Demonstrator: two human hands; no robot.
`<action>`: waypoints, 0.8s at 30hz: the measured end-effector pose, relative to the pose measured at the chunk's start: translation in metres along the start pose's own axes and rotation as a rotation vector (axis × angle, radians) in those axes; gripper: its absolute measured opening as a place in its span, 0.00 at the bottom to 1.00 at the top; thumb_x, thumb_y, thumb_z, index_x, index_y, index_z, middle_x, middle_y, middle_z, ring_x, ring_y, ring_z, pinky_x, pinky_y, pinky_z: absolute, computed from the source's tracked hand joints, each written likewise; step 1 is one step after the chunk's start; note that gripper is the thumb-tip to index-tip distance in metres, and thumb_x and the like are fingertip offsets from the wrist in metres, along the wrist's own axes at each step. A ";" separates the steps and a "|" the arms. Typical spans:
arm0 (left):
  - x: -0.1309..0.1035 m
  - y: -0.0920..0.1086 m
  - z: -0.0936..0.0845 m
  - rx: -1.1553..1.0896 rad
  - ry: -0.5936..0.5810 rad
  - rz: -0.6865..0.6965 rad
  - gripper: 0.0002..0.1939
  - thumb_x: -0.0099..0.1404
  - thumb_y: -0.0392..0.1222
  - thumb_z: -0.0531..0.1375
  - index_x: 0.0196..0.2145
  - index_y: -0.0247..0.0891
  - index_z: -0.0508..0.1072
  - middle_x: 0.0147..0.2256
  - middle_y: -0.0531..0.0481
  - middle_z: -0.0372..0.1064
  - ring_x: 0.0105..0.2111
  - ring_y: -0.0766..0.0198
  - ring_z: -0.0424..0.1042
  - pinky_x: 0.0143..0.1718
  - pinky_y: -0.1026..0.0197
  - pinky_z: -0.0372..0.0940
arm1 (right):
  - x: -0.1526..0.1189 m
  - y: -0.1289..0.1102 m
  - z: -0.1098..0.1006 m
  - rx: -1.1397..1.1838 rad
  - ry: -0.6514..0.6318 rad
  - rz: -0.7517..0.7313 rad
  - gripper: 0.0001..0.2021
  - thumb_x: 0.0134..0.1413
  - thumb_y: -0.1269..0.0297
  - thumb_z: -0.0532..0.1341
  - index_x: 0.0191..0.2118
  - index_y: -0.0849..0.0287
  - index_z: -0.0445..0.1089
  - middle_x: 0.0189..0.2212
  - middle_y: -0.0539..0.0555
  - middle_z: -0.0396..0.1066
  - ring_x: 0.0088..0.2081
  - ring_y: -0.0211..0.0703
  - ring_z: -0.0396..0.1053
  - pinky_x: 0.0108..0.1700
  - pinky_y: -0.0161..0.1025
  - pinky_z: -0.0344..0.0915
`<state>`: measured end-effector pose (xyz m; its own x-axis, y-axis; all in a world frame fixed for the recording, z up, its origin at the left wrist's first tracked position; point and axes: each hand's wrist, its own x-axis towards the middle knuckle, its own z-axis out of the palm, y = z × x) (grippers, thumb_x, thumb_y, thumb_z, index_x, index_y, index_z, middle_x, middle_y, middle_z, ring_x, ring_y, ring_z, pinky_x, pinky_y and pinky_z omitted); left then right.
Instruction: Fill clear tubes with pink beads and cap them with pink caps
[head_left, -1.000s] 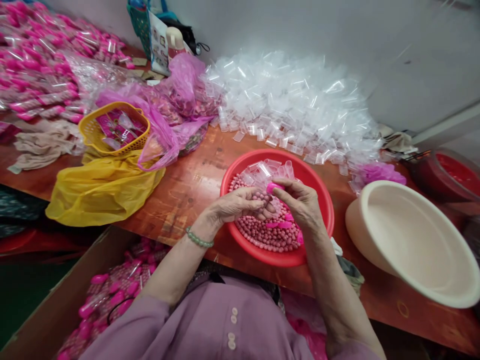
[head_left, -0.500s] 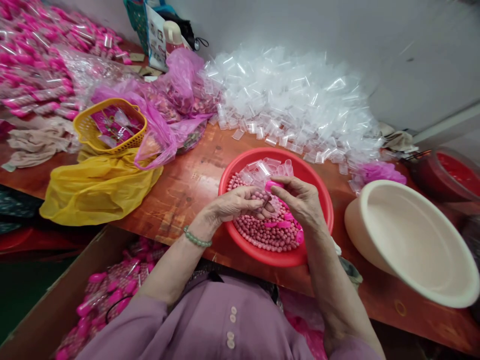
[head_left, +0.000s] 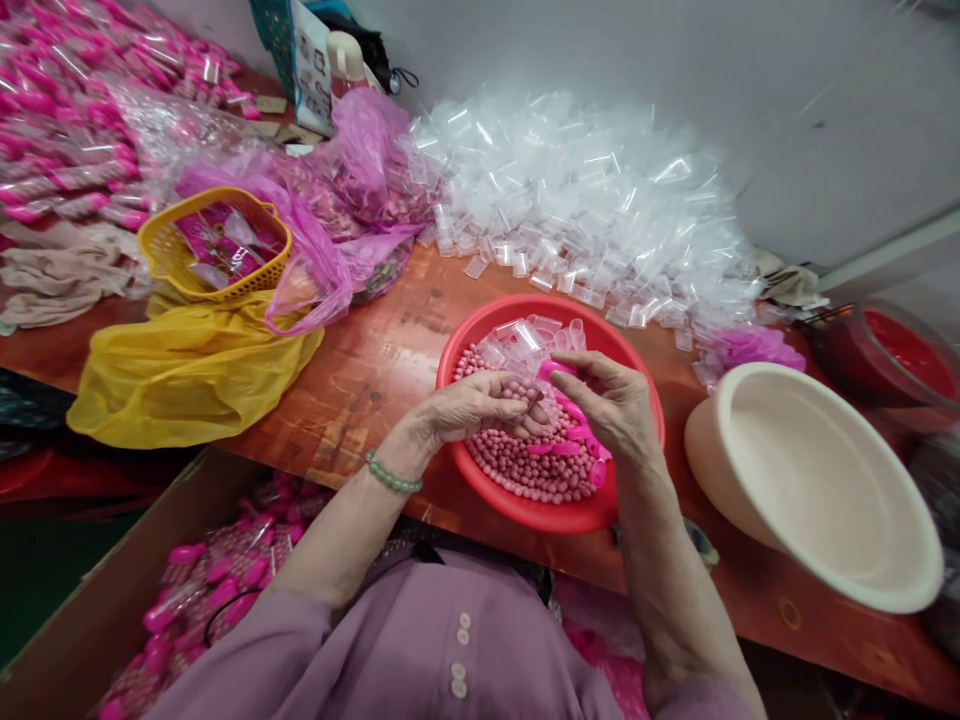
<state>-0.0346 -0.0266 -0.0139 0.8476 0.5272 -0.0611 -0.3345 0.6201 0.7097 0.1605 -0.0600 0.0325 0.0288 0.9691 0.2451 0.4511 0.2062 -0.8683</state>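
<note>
- Holding a bright pink piece [head_left: 553, 370] between thumb and fingertips, the right hand [head_left: 616, 398] is partly curled.
- The left hand [head_left: 474, 408], half closed, grasps pink beads [head_left: 517, 391].
- Piece and beads are near each other, above the red basin [head_left: 555, 518] on the worktop [head_left: 375, 385].

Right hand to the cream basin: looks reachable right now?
Likely yes: only the red basin's rim lies between the right hand and the cream basin, though that hand's fingers hold a pink piece.

The person [head_left: 397, 640] wears the camera on the head. It looks forward and down, the red basin [head_left: 544, 516] quite near.
</note>
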 end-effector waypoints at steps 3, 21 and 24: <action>0.001 -0.001 -0.002 0.027 -0.019 0.001 0.15 0.57 0.40 0.70 0.39 0.30 0.75 0.36 0.40 0.78 0.33 0.65 0.78 0.40 0.63 0.71 | 0.003 -0.005 0.010 0.049 -0.060 -0.026 0.10 0.51 0.57 0.69 0.39 0.53 0.80 0.33 0.50 0.79 0.35 0.42 0.73 0.41 0.41 0.70; -0.002 0.004 0.003 -0.005 -0.008 -0.001 0.19 0.52 0.32 0.71 0.42 0.32 0.75 0.37 0.43 0.78 0.36 0.63 0.78 0.43 0.61 0.71 | 0.000 -0.007 0.012 0.190 0.042 0.108 0.11 0.50 0.58 0.71 0.40 0.53 0.79 0.34 0.50 0.79 0.36 0.41 0.74 0.44 0.42 0.71; -0.002 0.001 0.001 0.005 -0.002 0.029 0.16 0.54 0.36 0.71 0.40 0.31 0.75 0.37 0.41 0.78 0.35 0.63 0.78 0.42 0.61 0.71 | -0.001 -0.007 0.025 0.257 0.020 0.154 0.13 0.48 0.56 0.72 0.39 0.54 0.79 0.32 0.50 0.78 0.35 0.41 0.74 0.43 0.42 0.72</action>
<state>-0.0359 -0.0274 -0.0129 0.8383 0.5438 -0.0394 -0.3567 0.6016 0.7147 0.1349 -0.0592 0.0270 0.0978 0.9893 0.1080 0.2000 0.0868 -0.9759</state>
